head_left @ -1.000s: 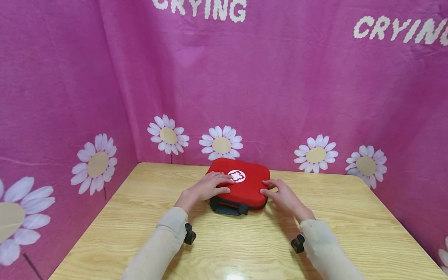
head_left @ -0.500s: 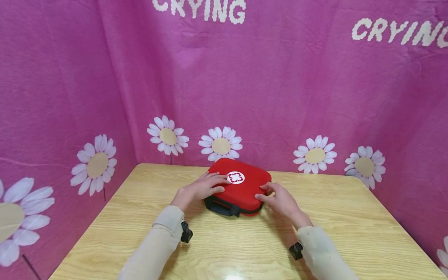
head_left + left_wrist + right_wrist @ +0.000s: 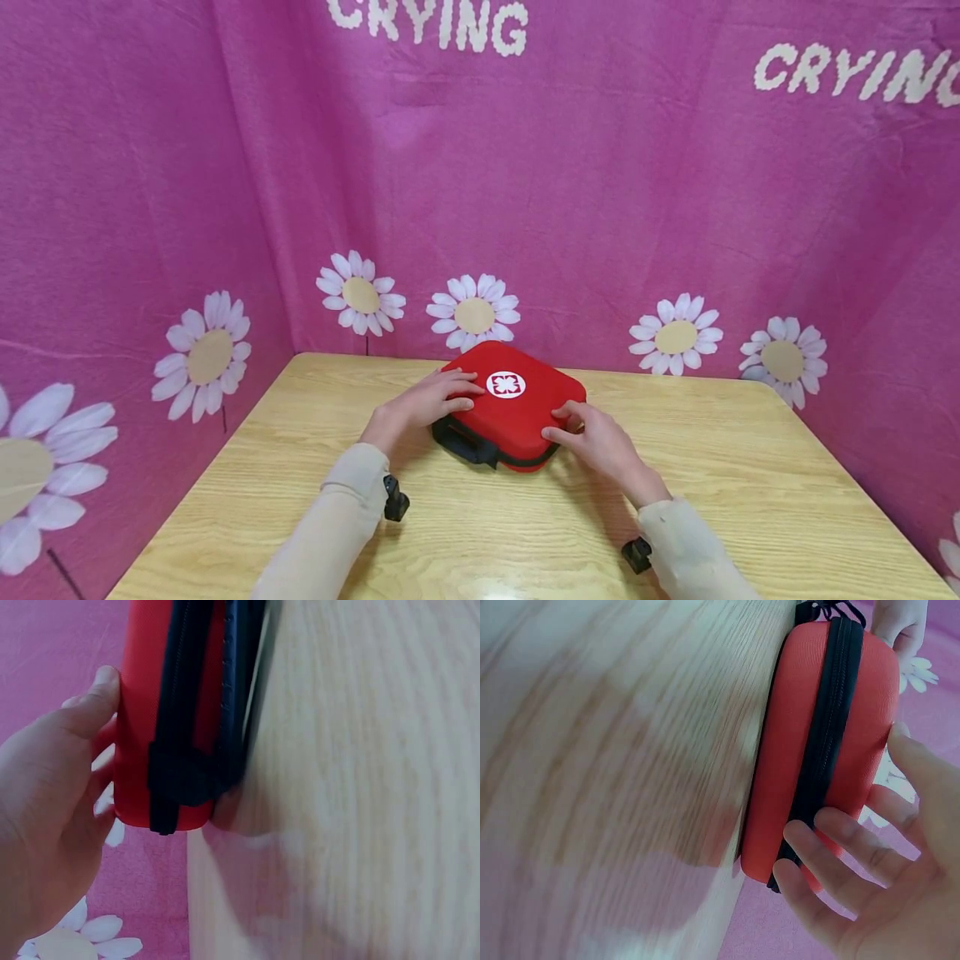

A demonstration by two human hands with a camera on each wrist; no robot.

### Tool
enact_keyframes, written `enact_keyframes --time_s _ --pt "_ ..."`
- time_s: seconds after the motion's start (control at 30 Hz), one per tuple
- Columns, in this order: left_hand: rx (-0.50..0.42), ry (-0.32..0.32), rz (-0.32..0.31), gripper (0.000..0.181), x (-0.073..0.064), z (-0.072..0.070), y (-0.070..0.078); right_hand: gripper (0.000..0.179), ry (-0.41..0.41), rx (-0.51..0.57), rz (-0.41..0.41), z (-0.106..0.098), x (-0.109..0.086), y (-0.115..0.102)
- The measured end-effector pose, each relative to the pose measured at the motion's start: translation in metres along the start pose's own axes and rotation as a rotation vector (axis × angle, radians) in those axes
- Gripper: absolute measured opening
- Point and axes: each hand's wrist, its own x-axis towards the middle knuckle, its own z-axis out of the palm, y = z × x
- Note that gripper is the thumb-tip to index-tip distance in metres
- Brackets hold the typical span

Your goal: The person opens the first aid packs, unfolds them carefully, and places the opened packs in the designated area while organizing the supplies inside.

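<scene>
A red zipped first aid case (image 3: 512, 421) with a round white emblem (image 3: 506, 384) lies on the wooden table, set at an angle. My left hand (image 3: 424, 400) rests extended fingers on the left part of its lid, near the black carry handle (image 3: 463, 442). On the opposite side, my right hand (image 3: 600, 435) grips the case's right edge. The right wrist view shows that thumb (image 3: 898, 735) at the lid's edge and the fingertips against the zipper (image 3: 826, 742) side. In the left wrist view, the left thumb lies along the case's lid (image 3: 139, 750).
The light wooden table (image 3: 480, 517) reaches back to a pink cloth backdrop (image 3: 570, 208) printed with daisies and white lettering. The case sits near the table's back edge. A small black camera (image 3: 395, 498) is on the left wrist, another (image 3: 637, 554) on the right.
The case has turned on the table: its handle side has swung to the left and its right front corner toward me. My left hand has shifted slightly left, my right slightly closer.
</scene>
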Motion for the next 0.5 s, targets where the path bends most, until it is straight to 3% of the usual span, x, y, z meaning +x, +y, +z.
enact_keyframes --time_s 0.17,0.3,0.4,0.5 --pt "-0.023 0.002 -0.06 0.048 0.001 -0.006 0.003 0.041 -0.006 -0.019 -0.036 -0.006 -0.002 0.002" --pt "-0.024 0.037 -0.107 0.053 0.006 -0.007 0.011 0.034 0.091 -0.028 -0.08 -0.014 0.007 0.009" --pt "0.009 0.065 -0.107 0.057 0.014 -0.002 0.024 0.032 0.182 -0.007 -0.104 -0.019 0.02 0.017" --pt "0.041 0.071 -0.079 0.063 0.026 0.006 0.042 0.039 0.203 0.009 -0.095 -0.021 0.035 0.027"
